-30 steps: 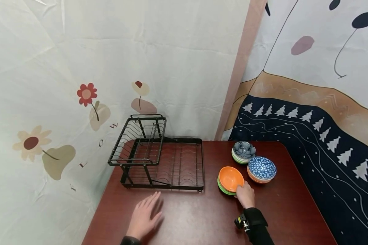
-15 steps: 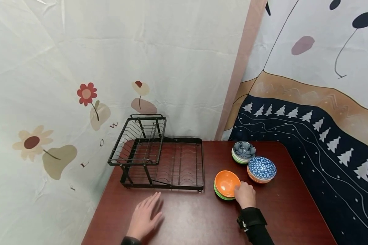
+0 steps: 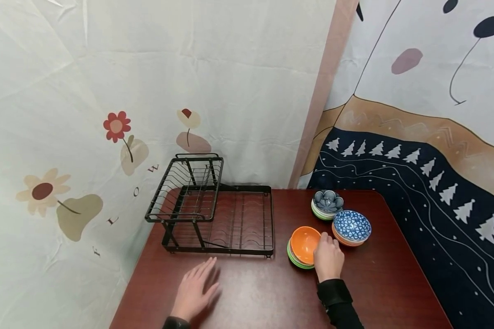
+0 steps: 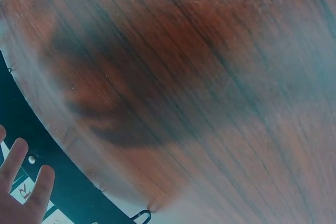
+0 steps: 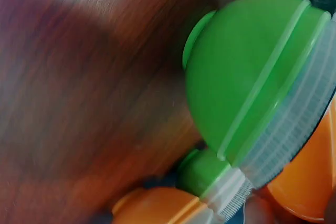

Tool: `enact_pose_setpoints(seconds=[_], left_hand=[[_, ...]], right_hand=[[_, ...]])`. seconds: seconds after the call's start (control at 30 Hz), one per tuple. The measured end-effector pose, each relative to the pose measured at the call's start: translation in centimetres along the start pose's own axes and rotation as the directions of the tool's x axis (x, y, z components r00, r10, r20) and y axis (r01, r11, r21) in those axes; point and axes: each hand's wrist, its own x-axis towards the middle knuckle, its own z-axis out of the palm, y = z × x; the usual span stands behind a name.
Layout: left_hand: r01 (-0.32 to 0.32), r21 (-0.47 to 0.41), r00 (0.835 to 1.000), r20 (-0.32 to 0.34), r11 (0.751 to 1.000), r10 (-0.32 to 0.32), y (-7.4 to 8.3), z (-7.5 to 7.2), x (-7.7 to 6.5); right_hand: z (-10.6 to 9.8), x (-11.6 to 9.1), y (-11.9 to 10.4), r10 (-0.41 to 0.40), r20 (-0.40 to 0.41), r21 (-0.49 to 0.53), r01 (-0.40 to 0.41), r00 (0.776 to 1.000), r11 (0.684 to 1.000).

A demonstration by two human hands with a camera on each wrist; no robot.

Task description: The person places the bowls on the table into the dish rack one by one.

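Note:
An orange bowl sits tilted on top of a stack with a green bowl at its bottom. My right hand pinches the orange bowl by its right rim. The right wrist view shows the orange bowl raised at one side above the green bowl, and a grey patterned bowl between them. My left hand is spread over the table, fingers straight and holding nothing. It lies just in front of a black two-tier dish rack.
Behind the right hand stand two more bowl stacks, one topped by a blue-patterned bowl, the other by a grey flower-shaped bowl. The dark red table ends at the curtain behind the rack.
The bowl stack has slid slightly left and toward me. The orange bowl has since tilted, its right side lifted by my right hand. My left hand has stayed put.

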Motion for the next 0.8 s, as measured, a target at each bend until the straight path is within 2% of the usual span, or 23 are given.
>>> enact_pose_setpoints(seconds=[0.1,0.2,0.3,0.43,0.5,0.6,0.7,0.8], left_hand=[[0.006,0.0,1.0,0.01,1.0,-0.006,0.1,-0.1,0.0],[0.014,-0.003,1.0,0.021,1.0,-0.014,0.2,-0.2,0.0],[0.018,-0.004,1.0,0.025,1.0,-0.018,0.2,-0.2,0.1],[0.009,-0.004,1.0,0.013,1.0,-0.009,0.3,-0.2,0.1],[0.001,-0.001,1.0,0.003,1.0,-0.001,0.3,-0.3,0.1],[-0.01,0.004,1.0,-0.017,1.0,0.01,0.4,-0.4,0.0],[-0.011,0.009,1.0,-0.021,1.0,0.011,0.3,-0.3,0.0],[-0.008,0.006,1.0,-0.017,1.0,0.008,0.3,-0.1,0.0]], right_hand=[[-0.2,0.1,0.0,0.009,-0.052,0.054,-0.006,0.999,0.998],[-0.7,0.5,-0.1,0.068,-0.039,0.164,-0.06,0.997,0.985],[-1.1,0.9,0.0,0.142,-0.016,0.28,-0.132,0.99,0.951],[-1.3,1.3,0.5,0.21,-0.002,0.419,-0.19,0.978,0.888],[-1.4,1.3,0.8,0.221,0.039,0.467,-0.213,0.975,0.858],[-1.8,1.5,1.0,0.235,0.157,0.502,-0.282,0.959,0.817],[-2.2,1.7,1.0,0.239,0.252,0.513,-0.339,0.938,0.788],[-2.7,1.8,0.9,0.237,0.293,0.523,-0.363,0.926,0.771]])
